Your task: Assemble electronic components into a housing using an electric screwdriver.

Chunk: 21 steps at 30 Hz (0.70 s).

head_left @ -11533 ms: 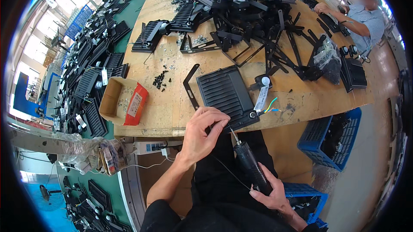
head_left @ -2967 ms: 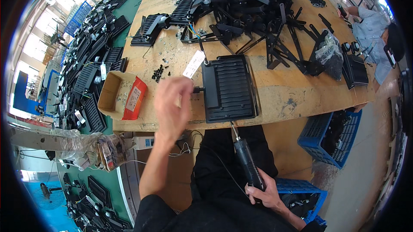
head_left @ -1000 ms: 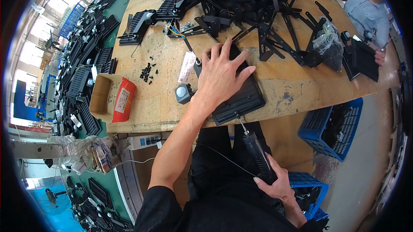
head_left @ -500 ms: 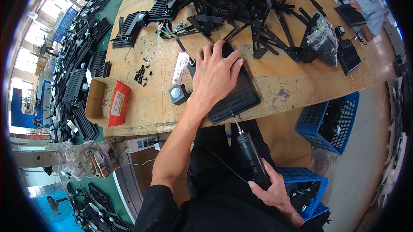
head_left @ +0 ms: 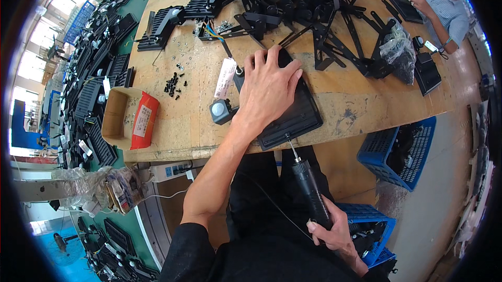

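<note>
The left hand (head_left: 269, 88) has moved onto the black floodlight housing (head_left: 300, 120) at the near edge of the wooden table (head_left: 361, 96), spread wide, apparently bracing it for fastening while the right hand (head_left: 333, 229) grips the electric screwdriver (head_left: 311, 189) below.

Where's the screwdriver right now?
In the head view, the screwdriver is right of centre, in the right hand, its tip at the near edge of the black panel under the left hand.
</note>
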Motion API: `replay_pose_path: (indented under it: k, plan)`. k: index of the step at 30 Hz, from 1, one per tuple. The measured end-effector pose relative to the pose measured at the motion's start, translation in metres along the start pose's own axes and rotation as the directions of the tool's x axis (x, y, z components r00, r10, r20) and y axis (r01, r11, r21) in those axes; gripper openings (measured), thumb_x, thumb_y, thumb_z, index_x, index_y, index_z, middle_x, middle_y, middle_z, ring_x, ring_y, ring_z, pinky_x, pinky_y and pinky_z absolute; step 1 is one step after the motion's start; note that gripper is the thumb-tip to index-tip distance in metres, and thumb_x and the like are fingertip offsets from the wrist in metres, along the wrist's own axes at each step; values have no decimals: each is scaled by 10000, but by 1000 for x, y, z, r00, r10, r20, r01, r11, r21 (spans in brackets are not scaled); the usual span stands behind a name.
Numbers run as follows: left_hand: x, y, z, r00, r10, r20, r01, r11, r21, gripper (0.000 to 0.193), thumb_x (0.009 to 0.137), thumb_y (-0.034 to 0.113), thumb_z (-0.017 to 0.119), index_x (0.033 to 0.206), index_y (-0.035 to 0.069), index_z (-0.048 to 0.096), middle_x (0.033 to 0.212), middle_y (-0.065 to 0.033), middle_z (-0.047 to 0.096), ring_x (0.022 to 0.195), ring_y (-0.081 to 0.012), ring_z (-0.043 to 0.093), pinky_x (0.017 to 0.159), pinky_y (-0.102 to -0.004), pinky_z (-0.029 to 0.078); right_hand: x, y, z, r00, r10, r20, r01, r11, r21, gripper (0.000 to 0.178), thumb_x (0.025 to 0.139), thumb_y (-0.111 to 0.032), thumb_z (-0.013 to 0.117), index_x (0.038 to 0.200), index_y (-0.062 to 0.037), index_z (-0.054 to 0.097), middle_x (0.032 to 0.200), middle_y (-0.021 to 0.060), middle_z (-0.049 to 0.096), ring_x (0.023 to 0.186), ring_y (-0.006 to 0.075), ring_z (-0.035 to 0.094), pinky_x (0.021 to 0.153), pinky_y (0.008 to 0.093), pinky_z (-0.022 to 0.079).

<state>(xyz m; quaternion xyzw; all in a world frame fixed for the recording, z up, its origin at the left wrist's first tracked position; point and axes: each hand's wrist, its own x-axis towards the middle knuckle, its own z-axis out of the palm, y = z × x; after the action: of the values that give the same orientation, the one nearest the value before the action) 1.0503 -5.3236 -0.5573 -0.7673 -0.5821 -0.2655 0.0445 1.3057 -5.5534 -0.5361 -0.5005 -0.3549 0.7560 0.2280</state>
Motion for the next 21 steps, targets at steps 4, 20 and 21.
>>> replay_pose_path:
  k: [4,20,21]
  plan:
    - [-1,0,1,1000,15,-7,-15,1000,4,269,1046,303,600,1205,154,757,1362,-207,580,1224,-402,524,1081,-529,410,2,-6,1,999,20,35,-23,995,101,737,921,-57,747,1558,66,399,864,54,641,545,94,583,475,241,455]
    - [-3,-1,-9,1000,-10,-27,10,1000,-6,302,1001,292,650,1246,131,722,1343,-215,588,1228,-416,533,1072,-516,430,13,31,-15,867,-128,482,-319,600,734,802,969,-227,676,1615,5,263,767,123,554,451,152,528,399,278,412]
    - [-4,-4,-7,998,-13,-58,12,1000,-8,317,997,293,655,1254,115,710,1341,-220,589,1235,-419,534,1078,-517,429,9,24,-15,925,-78,371,-178,775,606,755,952,-206,684,1577,19,324,751,119,562,451,154,535,399,281,418]
